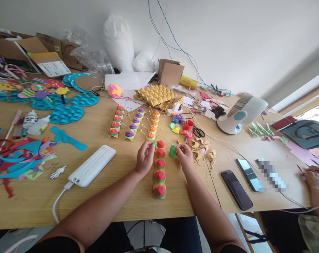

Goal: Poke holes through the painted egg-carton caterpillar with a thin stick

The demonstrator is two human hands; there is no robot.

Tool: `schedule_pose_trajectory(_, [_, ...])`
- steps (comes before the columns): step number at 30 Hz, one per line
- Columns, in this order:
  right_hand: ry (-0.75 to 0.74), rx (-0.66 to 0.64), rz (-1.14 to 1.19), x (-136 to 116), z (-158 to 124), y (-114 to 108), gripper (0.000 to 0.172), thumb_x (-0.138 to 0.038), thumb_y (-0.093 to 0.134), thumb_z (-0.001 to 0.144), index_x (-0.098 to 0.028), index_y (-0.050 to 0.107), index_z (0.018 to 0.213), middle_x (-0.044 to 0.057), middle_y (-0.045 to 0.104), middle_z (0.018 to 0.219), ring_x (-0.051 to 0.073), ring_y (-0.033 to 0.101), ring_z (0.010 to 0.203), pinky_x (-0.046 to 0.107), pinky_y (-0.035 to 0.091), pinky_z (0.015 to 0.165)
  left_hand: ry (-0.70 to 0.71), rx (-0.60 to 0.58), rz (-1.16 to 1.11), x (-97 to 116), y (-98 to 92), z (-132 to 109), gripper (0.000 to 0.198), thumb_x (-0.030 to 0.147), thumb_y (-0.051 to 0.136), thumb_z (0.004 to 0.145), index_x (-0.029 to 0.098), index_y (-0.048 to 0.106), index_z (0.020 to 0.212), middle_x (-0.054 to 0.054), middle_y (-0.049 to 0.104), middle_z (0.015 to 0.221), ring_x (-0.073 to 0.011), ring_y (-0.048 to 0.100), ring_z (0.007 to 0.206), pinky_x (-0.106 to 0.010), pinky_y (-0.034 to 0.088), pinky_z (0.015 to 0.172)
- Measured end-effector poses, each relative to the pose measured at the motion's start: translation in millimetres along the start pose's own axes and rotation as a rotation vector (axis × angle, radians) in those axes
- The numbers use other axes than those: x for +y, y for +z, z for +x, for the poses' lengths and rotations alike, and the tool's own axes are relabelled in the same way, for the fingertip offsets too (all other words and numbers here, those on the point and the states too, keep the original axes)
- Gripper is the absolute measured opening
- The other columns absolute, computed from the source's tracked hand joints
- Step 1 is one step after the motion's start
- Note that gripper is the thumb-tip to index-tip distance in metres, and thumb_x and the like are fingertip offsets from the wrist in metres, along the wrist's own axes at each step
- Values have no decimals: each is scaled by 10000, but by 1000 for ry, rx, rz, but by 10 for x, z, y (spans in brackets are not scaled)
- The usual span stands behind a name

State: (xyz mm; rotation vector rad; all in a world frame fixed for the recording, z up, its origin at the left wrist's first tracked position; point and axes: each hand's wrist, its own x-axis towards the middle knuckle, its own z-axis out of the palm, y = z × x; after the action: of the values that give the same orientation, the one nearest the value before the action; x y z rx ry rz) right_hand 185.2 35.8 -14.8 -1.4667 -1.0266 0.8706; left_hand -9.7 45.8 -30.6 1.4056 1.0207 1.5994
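Right before me lies an egg-carton strip (159, 175), its cups topped with red caps and green rims that look like modelling clay. At the strip's far end, my left hand (145, 158) pinches a small bit of green clay (155, 144) between thumb and fingertips. To the right of the strip, my right hand (185, 157) is closed on a small clear packet of green clay (172, 151), held just above the table. Three finished-looking strips stand beyond: a red one (115, 121), a purple one (134, 123) and an orange-and-yellow one (153, 125).
Torn carton pieces (201, 147), black scissors (198, 131) and coloured clay packets (176, 130) lie right. A white power bank (93, 165) sits left. Phones (237, 189), a white fan (240, 112) and another person's hand (316, 184) are farther right.
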Motion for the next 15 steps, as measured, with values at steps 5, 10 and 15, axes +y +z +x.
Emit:
schedule_pose_trajectory(5, [96,-54,25,-169,149,-16,339,-477,761,697,-200,583,779,-48,570,589,123,565,532,252,463,538,-37,4,-20,19,28,21,304,493,571,987,199,642,1018,-38,707,889,-179,676,864,-298,533,818])
schedule_pose_trajectory(10, [38,65,37,-411,725,177,283,-413,734,692,-208,557,774,-42,548,650,135,609,600,258,503,567,-47,-26,-35,26,43,16,296,487,591,972,197,649,993,-31,695,860,-173,664,828,-292,536,793])
schedule_pose_trajectory(15, [-15,183,116,-503,1056,361,378,-359,660,763,-204,621,1106,63,683,1095,150,672,886,270,564,741,-49,-39,-41,2,43,12,293,485,615,957,198,654,999,-25,682,857,-162,650,795,-277,533,767])
